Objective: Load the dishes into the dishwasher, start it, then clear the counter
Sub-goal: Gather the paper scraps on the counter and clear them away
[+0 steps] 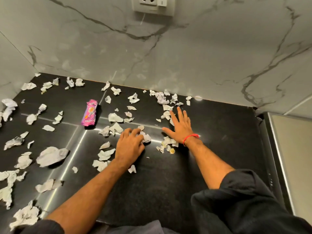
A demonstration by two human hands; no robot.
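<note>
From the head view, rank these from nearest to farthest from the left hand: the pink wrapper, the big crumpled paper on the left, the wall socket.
Measured from the left hand:
1. Pink wrapper, up and to its left on the counter.
2. Big crumpled paper, farther left, near the counter's front.
3. Wall socket, high on the marble wall, farthest.

The left hand (130, 146) hid part of a crumpled paper scrap (146, 137) under its curled fingers, while scraps far to its left (3, 176) ran off the edge.
</note>
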